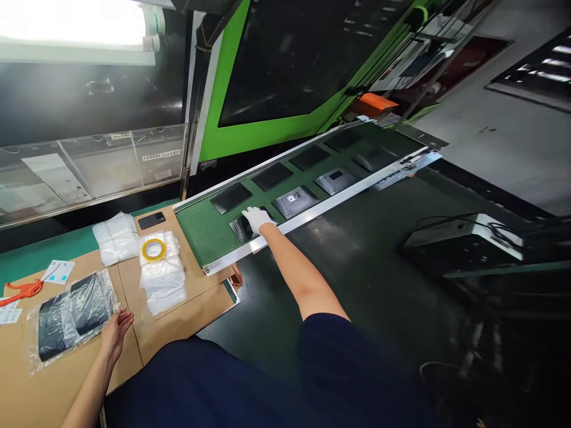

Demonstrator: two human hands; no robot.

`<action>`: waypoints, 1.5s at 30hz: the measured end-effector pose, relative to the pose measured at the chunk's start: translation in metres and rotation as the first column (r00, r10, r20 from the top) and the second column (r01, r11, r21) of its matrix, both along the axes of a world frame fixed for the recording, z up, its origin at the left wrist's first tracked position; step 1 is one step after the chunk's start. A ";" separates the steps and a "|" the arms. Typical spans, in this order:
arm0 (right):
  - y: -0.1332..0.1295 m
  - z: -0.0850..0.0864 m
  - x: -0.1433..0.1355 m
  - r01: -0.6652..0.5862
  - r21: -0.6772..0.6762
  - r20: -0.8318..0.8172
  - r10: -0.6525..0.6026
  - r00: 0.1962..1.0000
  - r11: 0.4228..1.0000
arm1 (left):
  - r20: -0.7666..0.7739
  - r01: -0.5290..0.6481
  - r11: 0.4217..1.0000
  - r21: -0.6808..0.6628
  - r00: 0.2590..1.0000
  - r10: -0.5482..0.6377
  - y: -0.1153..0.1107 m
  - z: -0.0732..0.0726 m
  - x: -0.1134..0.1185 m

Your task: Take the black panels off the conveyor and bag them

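My right hand, in a white glove, reaches out to the near end of a green conveyor belt. Its fingers close over a dark perforated plastic panel, partly hidden beneath the glove. Just beyond it on the belt lie a grey perforated panel and a flat black panel. My bare left hand hovers over the cardboard-covered table, fingers loosely apart and nothing in them. Beside it are black panels in clear plastic bags.
Stacks of clear bags lie on the cardboard, with a yellow tape roll on one. A black phone, an orange-handled tool and labels are nearby. Metal rails edge the belt; a green machine stands behind.
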State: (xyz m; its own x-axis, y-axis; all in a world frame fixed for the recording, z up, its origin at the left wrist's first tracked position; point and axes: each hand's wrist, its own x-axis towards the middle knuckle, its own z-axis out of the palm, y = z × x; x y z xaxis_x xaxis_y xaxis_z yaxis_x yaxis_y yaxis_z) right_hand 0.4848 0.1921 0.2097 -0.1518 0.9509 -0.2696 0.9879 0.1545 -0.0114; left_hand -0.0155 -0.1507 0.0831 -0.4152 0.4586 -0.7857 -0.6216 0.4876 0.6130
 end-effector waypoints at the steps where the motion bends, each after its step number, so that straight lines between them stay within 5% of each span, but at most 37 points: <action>1: 0.005 -0.001 0.003 -0.012 -0.011 0.018 0.012 1.000 1.000 | 0.008 0.003 1.000 -0.003 1.000 -0.003 0.000 0.003 0.006; 6: 0.026 0.004 0.011 -0.039 -0.073 0.076 0.044 0.996 0.997 | 0.021 0.004 1.000 -0.012 1.000 -0.003 0.005 0.013 0.025; 13: 0.042 0.034 0.009 -0.009 -0.162 0.118 0.029 0.993 0.987 | 0.065 0.010 1.000 0.028 0.998 -0.012 0.027 0.022 0.032; 17: 0.036 0.056 0.003 -0.042 -0.129 0.045 0.048 0.998 0.991 | -0.098 0.259 0.958 0.124 0.964 -0.248 0.044 0.025 0.031; 22: -0.022 0.108 -0.027 0.021 0.196 -0.355 0.051 0.934 0.980 | -0.266 0.519 0.847 0.114 0.838 -0.477 0.065 0.001 0.017; 26: -0.110 0.143 -0.082 0.206 0.298 -0.645 0.037 0.764 0.932 | -0.447 0.784 0.619 0.037 0.567 -0.691 0.087 -0.030 0.012; 30: -0.201 0.116 -0.137 0.148 -0.012 -0.656 -0.119 0.745 0.989 | -0.657 0.925 0.373 -0.066 0.241 -0.714 0.120 -0.059 0.012; 34: -0.284 0.067 -0.153 0.188 -0.305 -0.643 -0.348 0.682 0.933 | -0.751 0.955 0.198 -0.221 -0.037 -0.659 0.147 -0.081 0.012; 39: -0.357 0.038 -0.148 0.321 -0.422 -0.605 -0.527 0.597 0.848 | -0.753 0.913 0.081 -0.400 -0.277 -0.597 0.157 -0.096 0.008; 45: -0.366 0.021 -0.155 0.370 -0.440 -0.615 -0.575 0.540 0.818 | -0.739 0.878 0.025 -0.478 -0.387 -0.552 0.156 -0.102 0.005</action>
State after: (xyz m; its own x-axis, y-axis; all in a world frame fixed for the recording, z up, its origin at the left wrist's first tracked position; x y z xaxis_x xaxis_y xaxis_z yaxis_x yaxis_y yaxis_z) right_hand 0.3301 -0.1738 0.2304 0.0661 0.8626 -0.5016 0.5823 -0.4415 -0.6826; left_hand -0.0101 0.0051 -0.0190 0.3408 0.8957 -0.2855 0.8418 -0.1555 0.5170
